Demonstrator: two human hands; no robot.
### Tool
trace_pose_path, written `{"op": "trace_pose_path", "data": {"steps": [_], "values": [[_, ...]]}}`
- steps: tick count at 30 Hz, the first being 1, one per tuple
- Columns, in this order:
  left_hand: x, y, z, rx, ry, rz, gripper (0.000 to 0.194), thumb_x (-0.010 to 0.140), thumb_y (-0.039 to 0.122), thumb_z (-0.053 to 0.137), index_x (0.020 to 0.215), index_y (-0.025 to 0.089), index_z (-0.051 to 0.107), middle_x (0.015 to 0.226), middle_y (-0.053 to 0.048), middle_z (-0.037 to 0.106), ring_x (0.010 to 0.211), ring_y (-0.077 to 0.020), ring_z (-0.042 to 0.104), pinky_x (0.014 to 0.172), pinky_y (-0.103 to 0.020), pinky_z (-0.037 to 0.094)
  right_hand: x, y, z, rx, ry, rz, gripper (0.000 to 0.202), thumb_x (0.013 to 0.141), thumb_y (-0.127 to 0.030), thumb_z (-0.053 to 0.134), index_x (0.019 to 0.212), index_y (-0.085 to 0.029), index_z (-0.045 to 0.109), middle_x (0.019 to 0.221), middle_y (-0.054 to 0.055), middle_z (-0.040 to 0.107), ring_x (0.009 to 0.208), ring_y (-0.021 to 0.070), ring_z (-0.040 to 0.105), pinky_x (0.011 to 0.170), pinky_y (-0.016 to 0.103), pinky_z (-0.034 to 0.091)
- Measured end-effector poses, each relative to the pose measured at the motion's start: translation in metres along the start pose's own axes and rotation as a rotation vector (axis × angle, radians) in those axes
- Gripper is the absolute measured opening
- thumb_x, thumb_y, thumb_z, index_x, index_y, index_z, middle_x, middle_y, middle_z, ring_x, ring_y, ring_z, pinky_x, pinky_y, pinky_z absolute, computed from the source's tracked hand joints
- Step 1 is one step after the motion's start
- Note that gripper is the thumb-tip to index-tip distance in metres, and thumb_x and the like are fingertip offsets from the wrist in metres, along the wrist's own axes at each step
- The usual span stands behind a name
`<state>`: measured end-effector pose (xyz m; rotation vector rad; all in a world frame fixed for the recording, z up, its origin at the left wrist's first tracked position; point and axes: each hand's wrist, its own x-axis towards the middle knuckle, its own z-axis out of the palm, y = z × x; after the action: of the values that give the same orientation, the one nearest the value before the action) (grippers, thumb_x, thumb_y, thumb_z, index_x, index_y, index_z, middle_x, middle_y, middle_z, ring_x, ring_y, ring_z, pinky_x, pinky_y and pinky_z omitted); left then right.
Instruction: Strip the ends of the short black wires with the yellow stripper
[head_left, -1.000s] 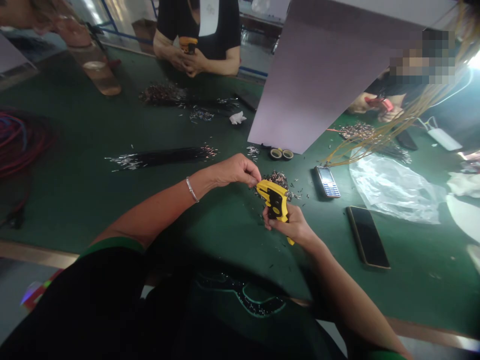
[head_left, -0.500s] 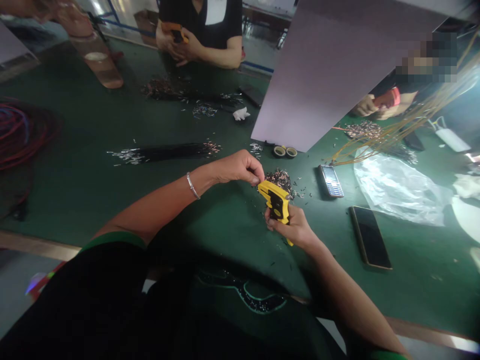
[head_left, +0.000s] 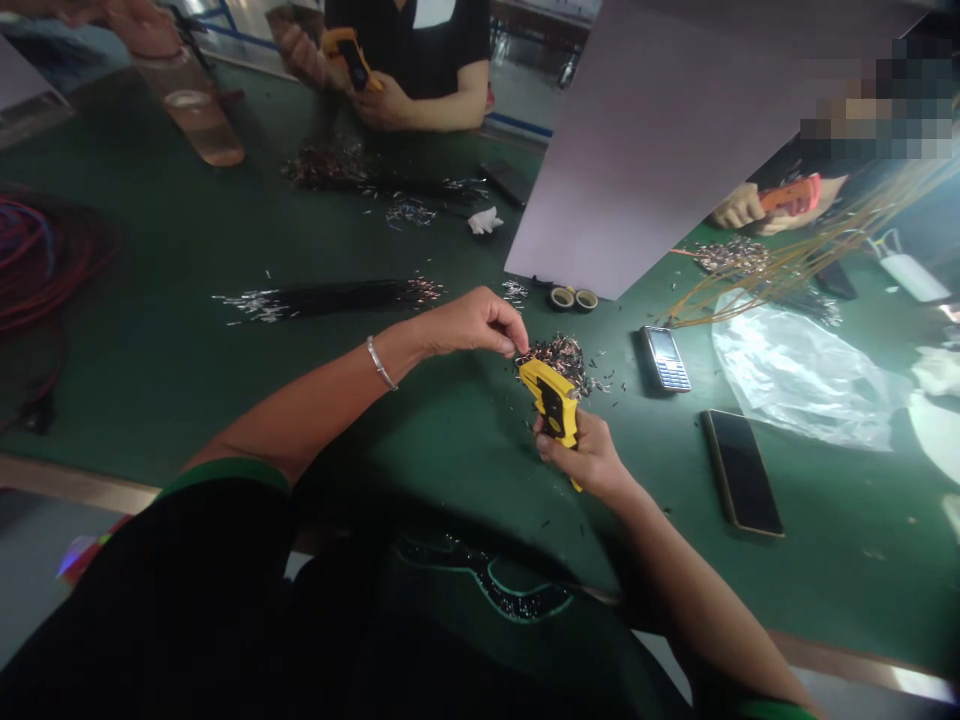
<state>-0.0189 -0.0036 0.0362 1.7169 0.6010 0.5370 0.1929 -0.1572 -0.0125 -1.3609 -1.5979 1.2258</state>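
My right hand (head_left: 579, 455) is wrapped round the handles of a yellow and black wire stripper (head_left: 553, 400), its head pointing up and to the left. Just off the stripper's head, my left hand (head_left: 484, 322) is closed in a pinch; anything between thumb and finger is too small to make out. Behind the tool lies a heap of short dark wires with coppery ends (head_left: 564, 355), partly hidden by it. To the left on the table is a long bundle of black wires (head_left: 337, 300), silvery at one end and coppery at the other.
Two tape rolls (head_left: 574, 299) lie by a pale upright panel (head_left: 600, 150). On the right are a keypad phone (head_left: 666, 358), a smartphone (head_left: 742, 472) and a plastic bag (head_left: 810, 375). Co-workers hold an orange tool (head_left: 351, 58) and a red-orange one (head_left: 791, 196). A bottle (head_left: 199, 115) stands upper left.
My left hand has risen slightly from the stripper's head, still pinched. My right hand has hardly moved. The co-worker opposite has drawn their hands apart and tilted the orange tool.
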Motion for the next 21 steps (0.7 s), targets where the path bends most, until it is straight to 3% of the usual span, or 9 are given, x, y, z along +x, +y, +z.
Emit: {"op": "trace_pose_path", "data": {"steps": [12, 21], "values": [[0.004, -0.011, -0.004, 0.233, 0.066, 0.093, 0.012, 0.066, 0.016, 0.069, 0.073, 0.018, 0.078, 0.068, -0.001, 0.073, 0.063, -0.0109, 0.062, 0.06, -0.023, 0.045, 0.005, 0.005, 0.003, 0.127, 0.0, 0.082, 0.014, 0.063, -0.02, 0.062, 0.076, -0.019, 0.058, 0.067, -0.002, 0.057, 0.055, 0.0128, 0.051, 0.051, 0.027, 0.043], [0.011, -0.021, 0.003, 0.283, 0.204, 0.104, 0.011, 0.068, 0.018, 0.07, 0.074, 0.017, 0.078, 0.068, -0.002, 0.072, 0.065, -0.0124, 0.062, 0.063, -0.026, 0.047, 0.009, 0.01, 0.005, 0.245, 0.004, 0.124, 0.015, 0.062, -0.019, 0.061, 0.076, -0.02, 0.056, 0.062, -0.004, 0.055, 0.045, 0.0103, 0.049, 0.044, 0.026, 0.04]]}}
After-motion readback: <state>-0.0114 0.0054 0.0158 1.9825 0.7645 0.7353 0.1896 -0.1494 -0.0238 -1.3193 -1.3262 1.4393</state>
